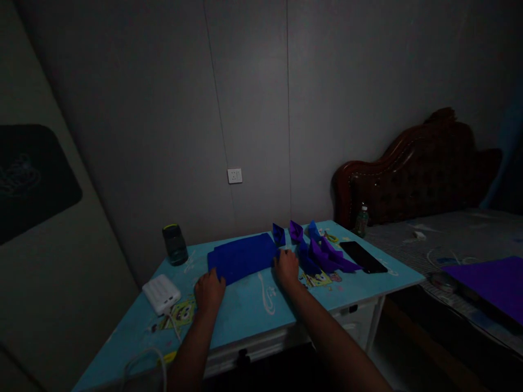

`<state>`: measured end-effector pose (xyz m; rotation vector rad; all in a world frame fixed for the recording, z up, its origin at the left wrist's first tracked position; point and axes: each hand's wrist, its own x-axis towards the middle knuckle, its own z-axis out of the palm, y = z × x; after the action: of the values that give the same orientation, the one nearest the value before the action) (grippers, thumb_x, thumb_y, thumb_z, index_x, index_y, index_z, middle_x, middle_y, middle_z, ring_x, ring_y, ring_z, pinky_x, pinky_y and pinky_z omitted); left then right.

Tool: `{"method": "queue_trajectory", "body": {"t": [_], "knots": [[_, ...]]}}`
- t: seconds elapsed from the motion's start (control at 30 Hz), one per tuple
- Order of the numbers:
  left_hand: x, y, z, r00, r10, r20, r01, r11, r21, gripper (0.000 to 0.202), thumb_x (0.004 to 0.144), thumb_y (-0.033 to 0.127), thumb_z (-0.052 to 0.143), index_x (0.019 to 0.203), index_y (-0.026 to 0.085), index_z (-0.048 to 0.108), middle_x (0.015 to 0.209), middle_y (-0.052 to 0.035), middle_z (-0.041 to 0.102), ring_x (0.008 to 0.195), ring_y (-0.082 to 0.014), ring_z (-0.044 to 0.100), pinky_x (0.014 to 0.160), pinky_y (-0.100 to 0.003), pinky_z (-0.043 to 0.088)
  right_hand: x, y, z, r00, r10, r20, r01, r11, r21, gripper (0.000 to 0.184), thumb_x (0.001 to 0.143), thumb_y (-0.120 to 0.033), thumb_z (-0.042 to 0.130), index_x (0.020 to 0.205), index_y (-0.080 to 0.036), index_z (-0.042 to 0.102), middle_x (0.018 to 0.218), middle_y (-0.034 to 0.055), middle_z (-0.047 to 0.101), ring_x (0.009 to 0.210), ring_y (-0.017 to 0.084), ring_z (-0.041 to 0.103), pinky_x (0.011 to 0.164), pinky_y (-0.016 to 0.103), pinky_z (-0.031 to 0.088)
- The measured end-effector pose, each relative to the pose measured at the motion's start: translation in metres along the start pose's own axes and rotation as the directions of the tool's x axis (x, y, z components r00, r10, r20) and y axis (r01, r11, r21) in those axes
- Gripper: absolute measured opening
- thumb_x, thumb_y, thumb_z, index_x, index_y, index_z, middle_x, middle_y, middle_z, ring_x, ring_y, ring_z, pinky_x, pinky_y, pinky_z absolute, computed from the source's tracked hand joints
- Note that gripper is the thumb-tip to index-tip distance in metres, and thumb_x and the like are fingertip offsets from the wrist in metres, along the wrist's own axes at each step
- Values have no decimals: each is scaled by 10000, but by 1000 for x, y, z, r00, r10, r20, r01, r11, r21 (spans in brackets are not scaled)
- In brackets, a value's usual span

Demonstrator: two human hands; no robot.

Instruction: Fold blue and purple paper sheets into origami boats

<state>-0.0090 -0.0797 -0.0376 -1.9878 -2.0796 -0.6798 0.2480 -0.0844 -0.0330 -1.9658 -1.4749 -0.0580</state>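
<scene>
A stack of dark blue paper sheets [242, 256] lies on the light blue table [253, 310]. My left hand [209, 291] rests at the stack's near left corner, knuckles up, fingers curled against the paper edge. My right hand [286, 269] lies at the stack's right edge, fingers reaching forward and touching the paper. Just right of that hand sit several folded blue and purple paper boats [316, 251]. Whether either hand grips the paper is too dim to see.
A white power bank [161, 293] with a cable sits at the near left, a dark jar [175, 244] behind it. A black phone [363, 256] lies right of the boats. A small bottle [361, 220], a bed with wooden headboard [412, 174] and purple paper [490, 280] are at the right.
</scene>
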Motion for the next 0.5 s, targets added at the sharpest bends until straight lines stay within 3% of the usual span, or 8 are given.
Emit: {"method": "queue_trajectory", "body": {"t": [0.17, 0.3, 0.4, 0.5], "knots": [[0, 0, 3, 998, -46, -32, 43, 993, -109, 359, 820, 283, 531, 1091, 77, 644, 1072, -229, 675, 1104, -342, 581, 972, -436, 364, -2, 3, 6, 999, 31, 6, -31, 999, 30, 356, 822, -316, 653, 1126, -132, 646, 1136, 213, 635, 1154, 345, 507, 963, 448, 308], [4, -3, 7, 996, -79, -51, 60, 951, -303, 343, 804, 225, 552, 1111, 94, 631, 1070, -220, 674, 1130, -354, 566, 1003, -472, 355, 2, 11, 13, 999, 35, -15, -33, 992, 118, 277, 758, -319, 702, 985, -160, 691, 1069, 187, 670, 1109, 342, 537, 943, 449, 326], [10, -7, 9, 992, -117, -46, 79, 863, -499, 370, 797, 167, 559, 1163, 135, 602, 1119, -175, 667, 1109, -300, 596, 989, -418, 405, 6, 16, 18, 998, 20, -51, -7, 972, 236, 202, 765, -289, 665, 937, -185, 690, 1006, 145, 697, 1034, 299, 587, 912, 394, 363], [15, -9, 13, 984, -179, 9, 133, 696, -706, 446, 806, 141, 561, 1250, 178, 541, 1115, -114, 680, 948, -214, 672, 873, -333, 498, 9, 18, 18, 994, 9, -109, 33, 924, 381, 227, 847, -322, 535, 970, -179, 661, 956, 122, 703, 935, 258, 623, 847, 341, 408]]}}
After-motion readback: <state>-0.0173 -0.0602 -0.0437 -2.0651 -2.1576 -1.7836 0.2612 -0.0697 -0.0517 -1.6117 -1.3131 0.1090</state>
